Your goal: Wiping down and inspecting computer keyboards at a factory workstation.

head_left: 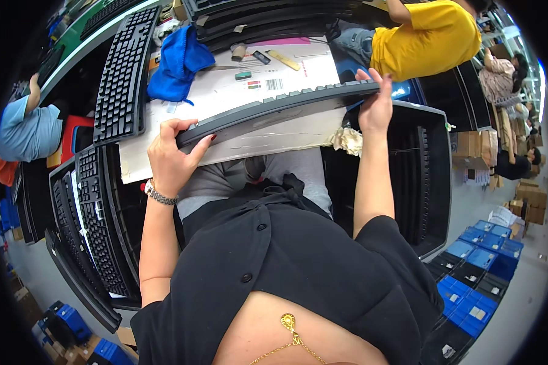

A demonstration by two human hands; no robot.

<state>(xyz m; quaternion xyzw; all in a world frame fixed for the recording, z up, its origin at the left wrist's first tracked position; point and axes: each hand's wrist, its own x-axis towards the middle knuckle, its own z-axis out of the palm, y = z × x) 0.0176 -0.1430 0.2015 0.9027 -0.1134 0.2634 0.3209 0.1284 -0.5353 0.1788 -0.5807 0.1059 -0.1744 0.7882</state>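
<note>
**Keyboard held edge-on, a hand at each end**

Start with the big picture: the bench (pixel 164 164) in front of you is a pale board across your lap, and black crates flank it. The crate (pixel 435 182) on your right is deep and dark, and I cannot tell what sits in it. On your left, a stack of black keyboards (pixel 94 225) stands on edge in a tray, and one more keyboard (pixel 120 79) lies flat, keys up, further out.

Now the main item: you have a dark grey keyboard (pixel 274 109) tipped up on its long edge above the bench, keys facing away, its underside toward you. It probably needs a grip at each end, long as it is.

Your left hand (pixel 173 155) is clamped around the near-left end, thumb on top. Your right hand (pixel 376 103) grips the far-right end, fingers wrapped over the edge.

Smaller bits: a blue cloth (pixel 176 61) is bunched at the far side of the bench, and a crumpled pale rag (pixel 347 140) sits just below your right hand.
</note>
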